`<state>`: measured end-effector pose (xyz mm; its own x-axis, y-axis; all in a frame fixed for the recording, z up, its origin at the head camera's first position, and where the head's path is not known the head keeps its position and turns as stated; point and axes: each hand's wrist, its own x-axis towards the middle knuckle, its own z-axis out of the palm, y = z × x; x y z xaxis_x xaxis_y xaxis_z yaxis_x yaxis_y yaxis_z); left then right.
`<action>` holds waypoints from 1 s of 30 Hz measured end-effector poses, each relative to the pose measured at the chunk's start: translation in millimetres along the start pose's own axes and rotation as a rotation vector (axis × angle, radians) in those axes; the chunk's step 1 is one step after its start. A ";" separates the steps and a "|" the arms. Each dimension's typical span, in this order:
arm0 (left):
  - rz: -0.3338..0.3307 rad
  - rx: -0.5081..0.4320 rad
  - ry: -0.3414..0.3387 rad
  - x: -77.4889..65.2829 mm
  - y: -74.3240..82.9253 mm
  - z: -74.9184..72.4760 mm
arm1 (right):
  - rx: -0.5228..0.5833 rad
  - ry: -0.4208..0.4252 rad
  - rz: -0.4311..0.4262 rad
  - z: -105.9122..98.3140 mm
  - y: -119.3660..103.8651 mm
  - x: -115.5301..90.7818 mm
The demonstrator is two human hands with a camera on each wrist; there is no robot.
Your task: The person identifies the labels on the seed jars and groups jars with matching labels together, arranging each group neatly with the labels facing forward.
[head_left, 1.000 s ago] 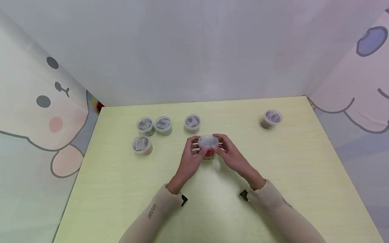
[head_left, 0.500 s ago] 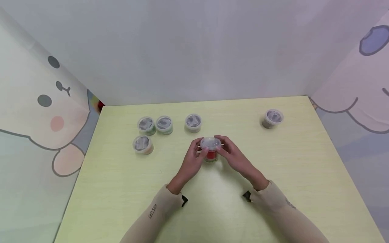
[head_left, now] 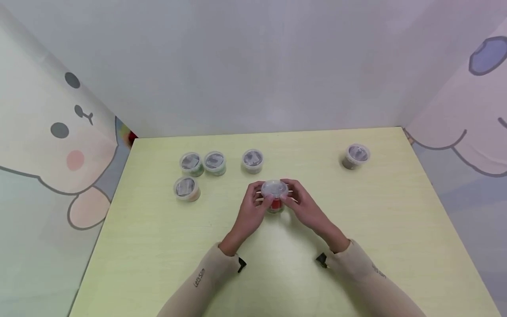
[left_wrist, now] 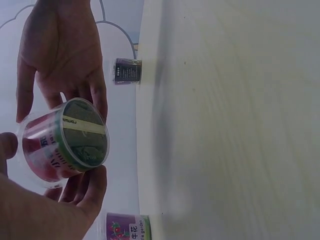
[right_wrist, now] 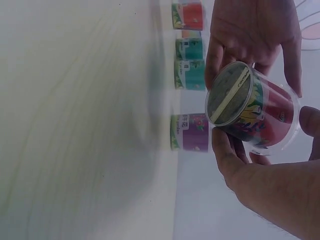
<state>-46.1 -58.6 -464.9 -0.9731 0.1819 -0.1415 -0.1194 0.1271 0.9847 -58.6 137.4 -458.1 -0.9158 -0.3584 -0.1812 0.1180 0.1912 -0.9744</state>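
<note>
A clear plastic cup (head_left: 276, 204) with a red label and a translucent lid (head_left: 274, 188) is held in front of the person. The left hand (head_left: 250, 209) grips its left side and the right hand (head_left: 306, 209) its right, thumbs on the near side. Seen from both wrists, the cup is off the table, its bottom exposed: dark contents and a pale printed strip (left_wrist: 82, 125) show through it. In the right wrist view the red label (right_wrist: 277, 112) carries plant drawings. Parts of the fingers are hidden behind the cup.
Several similar lidded cups stand on the pale yellow table (head_left: 158, 264): a touching or nearly touching pair (head_left: 191, 164) at the back left, one (head_left: 186, 189) before them, a purple-labelled one (right_wrist: 192, 132) near the back middle, and another (head_left: 355, 156) at the back right. Printed curtains (head_left: 35, 145) flank the table.
The hands and the held cup have shifted slightly right and nearer the person. Both hands keep their hold. The standing cups have stayed in place.
</note>
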 end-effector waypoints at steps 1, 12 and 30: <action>0.001 0.003 -0.002 -0.4 0.1 -0.3 | 0.001 0.001 0.006 0.4 0.0 -0.1; 0.038 0.010 -0.066 -1.6 0.5 -5.8 | 0.082 -0.059 0.013 -0.9 2.0 -5.0; 0.010 0.039 0.008 -10.7 1.0 -22.6 | 0.034 -0.075 0.016 15.2 -2.9 2.8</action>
<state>-40.2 -82.5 -460.0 -0.9759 0.1752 -0.1302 -0.1018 0.1627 0.9814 -55.7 122.0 -457.7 -0.8824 -0.4234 -0.2050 0.1467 0.1664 -0.9751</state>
